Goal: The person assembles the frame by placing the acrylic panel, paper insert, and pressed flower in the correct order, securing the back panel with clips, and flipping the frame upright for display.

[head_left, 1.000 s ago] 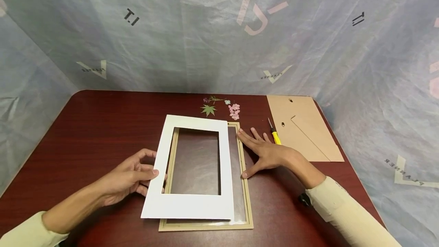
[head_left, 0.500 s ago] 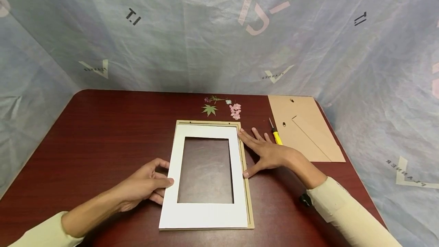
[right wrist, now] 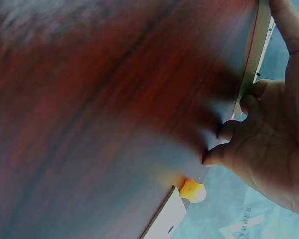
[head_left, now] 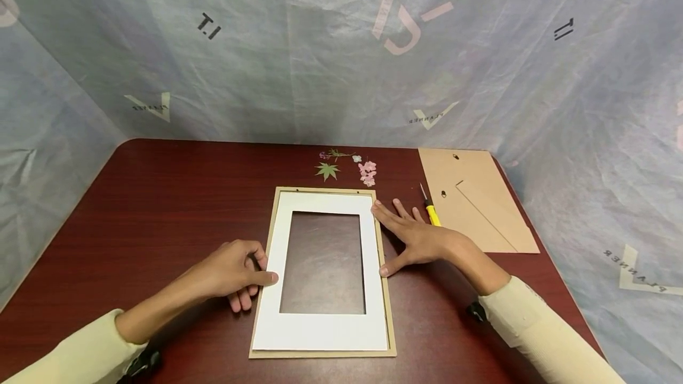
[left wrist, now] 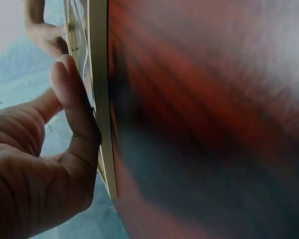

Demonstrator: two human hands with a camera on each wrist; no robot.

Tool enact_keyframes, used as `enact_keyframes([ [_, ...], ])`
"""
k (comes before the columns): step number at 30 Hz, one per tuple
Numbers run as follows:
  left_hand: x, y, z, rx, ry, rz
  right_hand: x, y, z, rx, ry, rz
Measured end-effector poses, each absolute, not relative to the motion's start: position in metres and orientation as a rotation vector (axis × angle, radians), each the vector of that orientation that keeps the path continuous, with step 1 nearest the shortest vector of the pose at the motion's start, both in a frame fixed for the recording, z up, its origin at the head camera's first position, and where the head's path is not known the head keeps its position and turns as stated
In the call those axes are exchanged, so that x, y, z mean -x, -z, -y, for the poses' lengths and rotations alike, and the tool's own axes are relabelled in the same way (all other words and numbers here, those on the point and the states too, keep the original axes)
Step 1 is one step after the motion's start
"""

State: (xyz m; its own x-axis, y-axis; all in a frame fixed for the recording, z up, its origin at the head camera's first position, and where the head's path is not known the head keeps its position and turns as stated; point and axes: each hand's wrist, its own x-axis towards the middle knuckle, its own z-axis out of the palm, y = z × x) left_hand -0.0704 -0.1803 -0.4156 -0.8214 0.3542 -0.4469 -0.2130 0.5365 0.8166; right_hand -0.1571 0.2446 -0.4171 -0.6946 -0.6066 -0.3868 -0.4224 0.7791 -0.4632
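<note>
A white picture mat (head_left: 320,332) with a rectangular window lies within the pale wooden picture frame (head_left: 322,355). My left hand (head_left: 229,274) is at the mat's left edge, its thumb (head_left: 269,278) over the mat and its index finger bent beside it. In the left wrist view, that thumb runs along the side of the frame (left wrist: 99,59). My right hand (head_left: 413,239) spreads its fingers against the frame's right side, index fingertip near the top corner and thumb lower down. Clear glazing shows through the mat's window.
Pressed pink flowers (head_left: 367,173), a green leaf (head_left: 327,170) and a small sprig (head_left: 337,154) lie behind the frame. At right are a yellow-handled screwdriver (head_left: 433,214) and a tan backing board (head_left: 480,206) with a stand flap. Grey fabric (head_left: 299,64) hangs behind the table.
My left hand has brought the mat rightward and down from a tilted, offset position into the frame. The left-hand fingers have bent more. My right hand has stayed at the frame's right side.
</note>
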Motion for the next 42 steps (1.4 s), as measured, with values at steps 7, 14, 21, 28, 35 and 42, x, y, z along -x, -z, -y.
enact_keyframes([
  [7, 0.078, 0.415, 0.181, -0.186, -1.147, -2.291, 0.157, 0.418, -0.244, 0.765, 0.471, -2.433],
  [14, 0.08, 0.416, 0.18, -0.235, -1.051, -2.38, 0.157, 0.419, -0.245, 0.771, 0.472, -2.436],
  [21, 0.084, 0.421, 0.182, -0.415, -0.988, -2.462, 0.157, 0.419, -0.246, 0.789, 0.48, -2.437],
  [28, 0.084, 0.429, 0.185, -0.792, -0.816, -2.728, 0.157, 0.419, -0.246, 0.786, 0.486, -2.433],
  [35, 0.08, 0.433, 0.186, -0.921, -0.591, -2.808, 0.156, 0.419, -0.246, 0.779, 0.499, -2.433],
  [42, 0.077, 0.434, 0.185, -0.892, -0.551, -2.8, 0.155, 0.417, -0.247, 0.776, 0.506, -2.437],
])
